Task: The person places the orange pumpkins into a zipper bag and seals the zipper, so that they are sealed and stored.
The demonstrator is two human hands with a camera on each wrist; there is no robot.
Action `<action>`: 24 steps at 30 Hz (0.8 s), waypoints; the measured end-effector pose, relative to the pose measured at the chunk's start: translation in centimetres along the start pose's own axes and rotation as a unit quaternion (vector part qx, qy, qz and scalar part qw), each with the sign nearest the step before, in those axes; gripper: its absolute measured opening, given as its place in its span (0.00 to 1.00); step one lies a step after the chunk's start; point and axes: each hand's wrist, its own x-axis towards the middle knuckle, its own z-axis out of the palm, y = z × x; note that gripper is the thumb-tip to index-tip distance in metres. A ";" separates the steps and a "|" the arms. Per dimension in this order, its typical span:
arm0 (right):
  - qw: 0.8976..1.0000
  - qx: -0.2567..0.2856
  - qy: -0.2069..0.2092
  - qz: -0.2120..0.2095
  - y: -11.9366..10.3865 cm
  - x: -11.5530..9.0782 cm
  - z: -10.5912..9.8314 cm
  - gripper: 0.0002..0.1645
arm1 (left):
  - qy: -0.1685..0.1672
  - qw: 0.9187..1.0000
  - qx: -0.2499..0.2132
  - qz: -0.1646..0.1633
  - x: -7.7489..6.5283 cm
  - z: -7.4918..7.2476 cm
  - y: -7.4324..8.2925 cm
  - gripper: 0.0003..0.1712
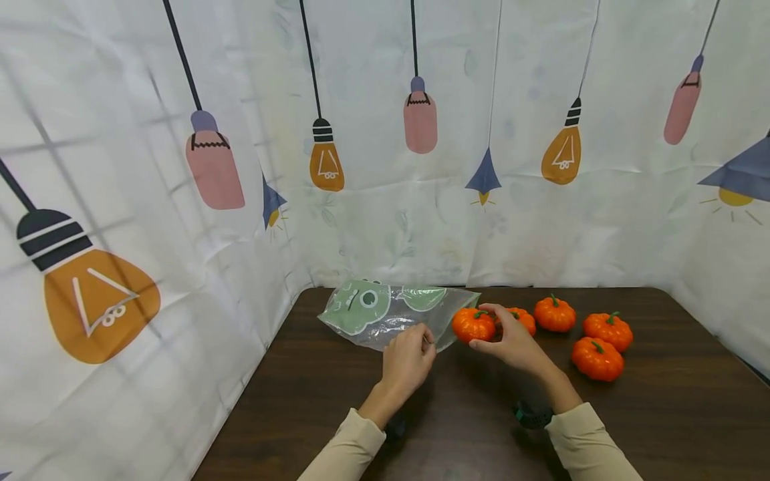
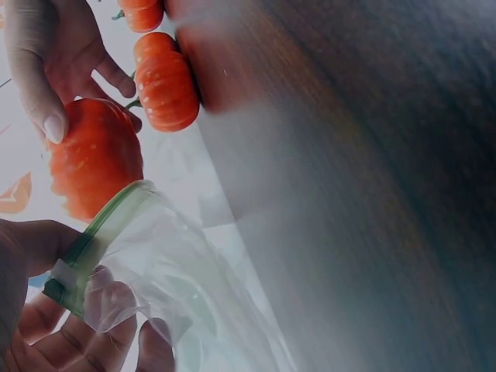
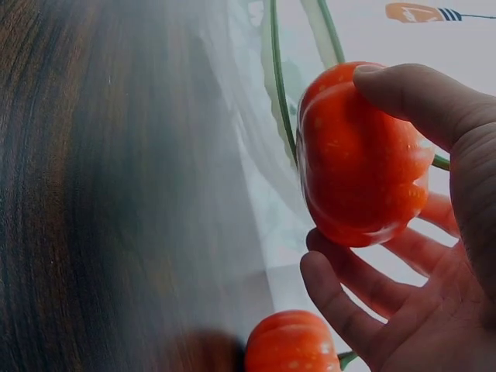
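Note:
My right hand holds a small orange toy pumpkin between thumb and fingers, at the right end of a clear plastic zip bag with a green cartoon print. In the right wrist view the thumb lies over that pumpkin, with fingers beneath it. My left hand pinches the bag's edge near its green zip strip. In the left wrist view the pumpkin is right beside the bag's mouth; whether part of it is inside, I cannot tell.
Several more orange pumpkins stand at the right: one partly behind my right hand, one at the back, and two farther right, the nearer one in front. The dark wooden table ends at a printed curtain behind.

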 end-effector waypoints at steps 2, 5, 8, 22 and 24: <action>1.000 -0.004 0.000 -0.001 0.0 0.0 0.1 0.50 | 0.004 1.000 -0.002 0.004 -0.1 0.1 0.0 0.06; 1.000 -0.006 -0.003 -0.004 0.1 0.0 0.4 0.50 | 0.008 1.000 -0.003 0.011 -0.2 0.2 0.0 0.06; 1.000 -0.004 -0.007 -0.007 0.2 0.1 0.6 0.50 | 0.011 1.000 -0.003 0.017 -0.3 0.2 0.1 0.07; 1.000 -0.024 -0.014 0.001 0.5 0.3 1.6 0.51 | 0.026 0.999 -0.010 0.039 -0.2 0.1 0.4 0.08; 1.000 -0.025 -0.015 0.003 0.6 0.4 1.8 0.52 | 0.029 0.999 -0.016 0.040 -0.1 0.2 0.3 0.08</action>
